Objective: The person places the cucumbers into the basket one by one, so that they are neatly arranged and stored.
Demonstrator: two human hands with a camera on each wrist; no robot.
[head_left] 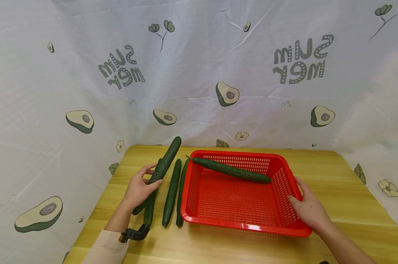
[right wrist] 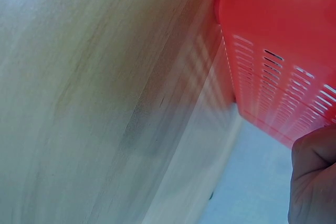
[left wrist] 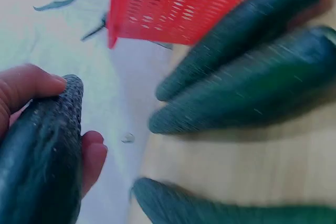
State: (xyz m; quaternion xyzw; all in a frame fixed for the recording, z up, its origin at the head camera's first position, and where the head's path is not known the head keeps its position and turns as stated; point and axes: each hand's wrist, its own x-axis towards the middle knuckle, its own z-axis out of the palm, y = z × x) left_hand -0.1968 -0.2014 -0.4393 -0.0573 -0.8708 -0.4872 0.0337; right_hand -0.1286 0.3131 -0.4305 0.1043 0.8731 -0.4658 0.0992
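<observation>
My left hand (head_left: pixel 137 190) grips a dark green cucumber (head_left: pixel 168 157), thumb on one side and fingers on the other. It slants up and away, above another cucumber (head_left: pixel 149 212) lying on the table. In the left wrist view, the bumpy skin of the held cucumber (left wrist: pixel 39 156) fills the lower left. Two more cucumbers (head_left: pixel 171 194) (head_left: pixel 181 194) lie side by side between that hand and a red plastic basket (head_left: pixel 232 222). Inside the basket, one cucumber (head_left: pixel 232 171) leans along the back, its stem over the left rim. My right hand (head_left: pixel 312 209) holds the basket's right rim, thumb on top.
The wooden table (head_left: pixel 344 205) extends right of the basket and in front of it. A white cloth (head_left: pixel 192 73) printed with avocados and flowers hangs behind the table and along its sides. A black strap device (head_left: pixel 137 233) is on the left wrist.
</observation>
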